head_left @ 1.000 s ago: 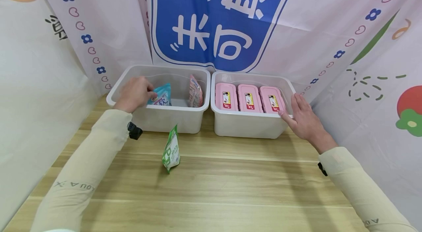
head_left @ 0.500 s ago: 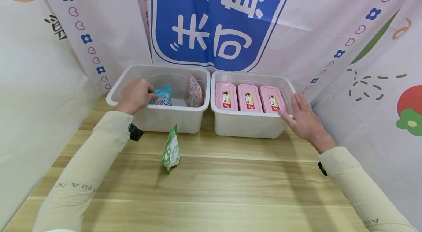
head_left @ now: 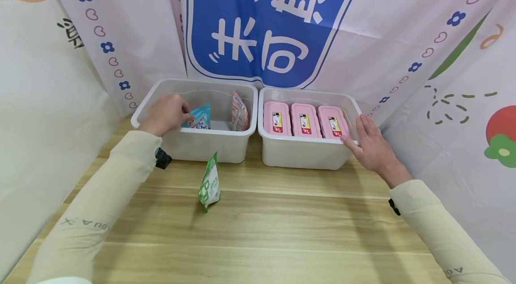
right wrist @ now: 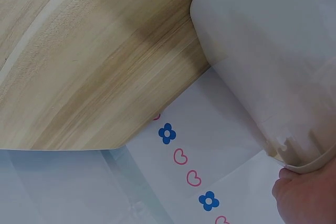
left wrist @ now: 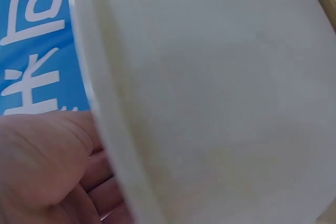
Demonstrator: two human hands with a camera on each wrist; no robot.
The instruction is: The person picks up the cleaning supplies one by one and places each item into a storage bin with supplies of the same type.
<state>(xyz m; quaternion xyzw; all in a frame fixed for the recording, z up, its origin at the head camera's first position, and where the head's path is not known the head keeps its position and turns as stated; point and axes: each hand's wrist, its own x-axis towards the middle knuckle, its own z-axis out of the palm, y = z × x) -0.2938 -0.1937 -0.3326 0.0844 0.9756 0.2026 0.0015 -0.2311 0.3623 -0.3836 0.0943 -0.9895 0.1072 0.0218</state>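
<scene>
In the head view, my left hand [head_left: 167, 114] reaches over the front rim of the left white bin [head_left: 205, 146]. Its thumb and fingers pinch the upper left of a blue pouch [head_left: 201, 118] inside. A pink pouch [head_left: 239, 114] stands against that bin's right wall. My right hand [head_left: 372, 147] rests with extended fingers on the right front corner of the second white bin [head_left: 306, 153], which holds pink lidded boxes [head_left: 305, 119]. The left wrist view shows curled fingers behind the bin wall [left wrist: 220, 87]; the pouch is hidden there.
A green and white pouch [head_left: 209, 184] stands on the wooden table [head_left: 282, 225] in front of the left bin. Printed cloth hangs behind the bins and on both sides. The two bins stand side by side near the back cloth [head_left: 262, 51].
The blue pouch sits slightly lower in the left bin, and the left hand and forearm have shifted a little. My right hand has stayed on its bin.
</scene>
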